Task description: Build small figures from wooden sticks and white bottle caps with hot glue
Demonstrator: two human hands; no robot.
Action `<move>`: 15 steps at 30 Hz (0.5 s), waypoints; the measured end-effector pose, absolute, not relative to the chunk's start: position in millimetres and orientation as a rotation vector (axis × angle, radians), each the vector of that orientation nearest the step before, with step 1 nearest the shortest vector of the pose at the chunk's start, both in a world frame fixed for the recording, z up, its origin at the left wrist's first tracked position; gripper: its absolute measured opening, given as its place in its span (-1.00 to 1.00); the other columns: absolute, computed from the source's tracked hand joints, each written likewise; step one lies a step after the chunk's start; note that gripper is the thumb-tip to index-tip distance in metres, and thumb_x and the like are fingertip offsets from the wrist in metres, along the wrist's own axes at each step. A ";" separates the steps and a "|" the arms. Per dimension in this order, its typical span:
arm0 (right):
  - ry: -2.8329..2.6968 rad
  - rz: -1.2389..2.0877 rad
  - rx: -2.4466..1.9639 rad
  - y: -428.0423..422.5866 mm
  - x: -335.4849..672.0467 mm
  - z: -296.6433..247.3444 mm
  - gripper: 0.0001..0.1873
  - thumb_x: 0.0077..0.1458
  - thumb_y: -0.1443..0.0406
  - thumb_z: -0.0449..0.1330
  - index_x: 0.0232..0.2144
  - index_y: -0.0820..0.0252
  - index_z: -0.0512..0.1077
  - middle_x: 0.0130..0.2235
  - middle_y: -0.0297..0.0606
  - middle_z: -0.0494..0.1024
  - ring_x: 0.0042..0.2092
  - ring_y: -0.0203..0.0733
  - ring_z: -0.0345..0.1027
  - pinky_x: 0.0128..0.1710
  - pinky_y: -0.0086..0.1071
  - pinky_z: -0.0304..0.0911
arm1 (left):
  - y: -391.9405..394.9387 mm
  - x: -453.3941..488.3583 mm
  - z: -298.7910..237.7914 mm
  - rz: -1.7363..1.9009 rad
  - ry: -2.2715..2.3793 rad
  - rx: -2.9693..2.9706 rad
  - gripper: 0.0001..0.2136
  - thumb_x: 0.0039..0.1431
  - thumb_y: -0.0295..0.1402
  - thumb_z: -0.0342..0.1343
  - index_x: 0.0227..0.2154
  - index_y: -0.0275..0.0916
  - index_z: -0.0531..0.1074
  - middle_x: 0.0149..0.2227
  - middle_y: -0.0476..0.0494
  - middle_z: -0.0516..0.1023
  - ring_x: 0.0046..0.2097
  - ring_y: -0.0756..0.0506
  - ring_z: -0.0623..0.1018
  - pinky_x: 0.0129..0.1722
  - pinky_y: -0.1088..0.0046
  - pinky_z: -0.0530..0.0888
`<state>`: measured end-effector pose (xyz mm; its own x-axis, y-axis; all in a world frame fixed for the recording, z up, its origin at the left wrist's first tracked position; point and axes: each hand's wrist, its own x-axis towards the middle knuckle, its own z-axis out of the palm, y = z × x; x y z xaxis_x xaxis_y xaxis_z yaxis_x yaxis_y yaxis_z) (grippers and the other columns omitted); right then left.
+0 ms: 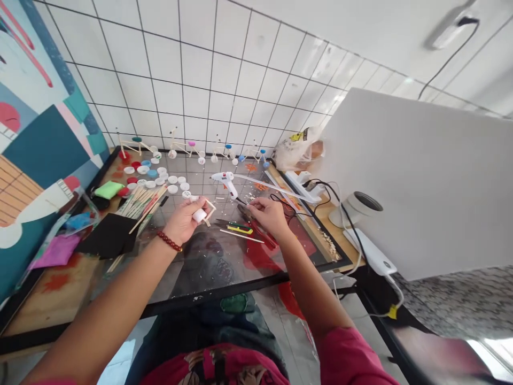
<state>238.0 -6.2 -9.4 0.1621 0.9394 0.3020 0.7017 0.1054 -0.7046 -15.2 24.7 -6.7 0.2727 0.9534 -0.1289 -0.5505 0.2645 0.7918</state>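
My left hand (pixel 191 216) is closed around a small frame of pale wooden sticks (pixel 211 206) with a white bottle cap (pixel 199 215) on it. Over the right of the glass tabletop, my right hand (pixel 269 214) has its fingertips pinched together; what lies between them, if anything, is hidden. Those fingertips are by the cord of a white glue gun (pixel 224 182) and beside pliers with red handles (pixel 262 233). A yellow utility knife (pixel 240 229) and a thin wooden stick (pixel 241 236) lie between my hands.
Several small bicycle-like stick models (pixel 182 147) stand along the back. Loose bottle caps (pixel 162 175), a bundle of wooden sticks (pixel 140 206) and black sheets (pixel 109 235) lie on the left. A power strip (pixel 302 187) with cables and a plastic bag (pixel 300 149) are at right.
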 end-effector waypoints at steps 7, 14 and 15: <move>-1.615 0.952 -1.257 14.7 166.3 2.4 -0.70 0.03 0.05 0.25 -0.41 0.15 0.57 -0.47 -0.35 0.52 -0.44 -0.28 0.26 -0.37 -0.39 0.17 | 23.6 -14.6 -7.7 1.159 0.810 0.793 -0.66 -0.27 -0.24 0.50 -0.45 -0.32 0.58 -0.54 -0.04 0.51 -0.47 0.00 0.48 -0.52 0.52 0.42; -1.452 1.293 -1.066 13.9 153.7 -10.5 -0.64 -0.09 0.02 0.35 -0.45 0.21 0.56 -0.52 -0.39 0.46 -0.48 -0.35 0.19 -0.43 -0.44 0.13 | 25.1 -15.8 -11.0 1.164 0.855 0.892 -0.66 -0.30 -0.19 0.51 -0.48 -0.29 0.60 -0.53 -0.07 0.54 -0.48 -0.02 0.48 -0.47 0.46 0.43; -1.438 1.329 -1.064 12.8 155.2 -10.5 -0.65 -0.10 0.03 0.36 -0.44 0.21 0.56 -0.52 -0.39 0.46 -0.48 -0.36 0.20 -0.43 -0.44 0.13 | 24.8 -16.0 -10.9 1.146 0.852 0.909 -0.66 -0.31 -0.19 0.51 -0.48 -0.29 0.61 -0.53 -0.07 0.54 -0.47 -0.02 0.49 -0.46 0.46 0.44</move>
<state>155.2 12.8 -10.5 -0.2443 0.9683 0.0519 0.0246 0.0597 -0.9979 -16.0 24.8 -10.9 0.2015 0.9752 -0.0915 -0.3687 0.1621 0.9153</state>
